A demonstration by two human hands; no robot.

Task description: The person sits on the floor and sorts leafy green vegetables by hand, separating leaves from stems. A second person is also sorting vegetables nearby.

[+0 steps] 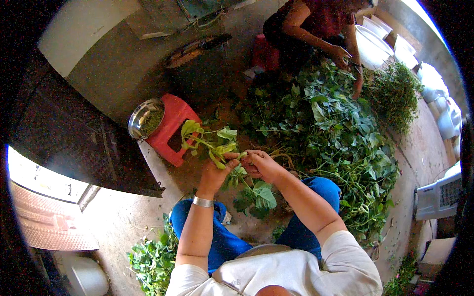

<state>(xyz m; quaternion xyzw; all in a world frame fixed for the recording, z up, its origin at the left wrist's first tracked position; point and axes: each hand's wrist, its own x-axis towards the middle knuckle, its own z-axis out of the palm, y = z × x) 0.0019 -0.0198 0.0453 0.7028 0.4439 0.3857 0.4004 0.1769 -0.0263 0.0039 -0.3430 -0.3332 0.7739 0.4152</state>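
Note:
A leafy green plant stem (202, 140) is gripped in my left hand (216, 172), its pale leaves fanning out toward a red plastic stool. Close beside it, my right hand (261, 165) pinches a small green piece at the plant, fingertips almost meeting those of the left. More broad leaves (264, 196) hang below both hands, between my knees. On the red stool (176, 127) sits a steel bowl (147, 119) with small green pieces inside, tilted in this view. A large heap of cut leafy plants (344, 148) spreads along my right side.
Across the heap, another person (314, 33) bends over it with both hands among the leaves. A thinner-leaved green pile (394, 96) lies beyond. White tubs (372, 46) line the far right wall. A smaller leafy pile (155, 261) rests by my left leg, and a dark panel (81, 129) juts in at left.

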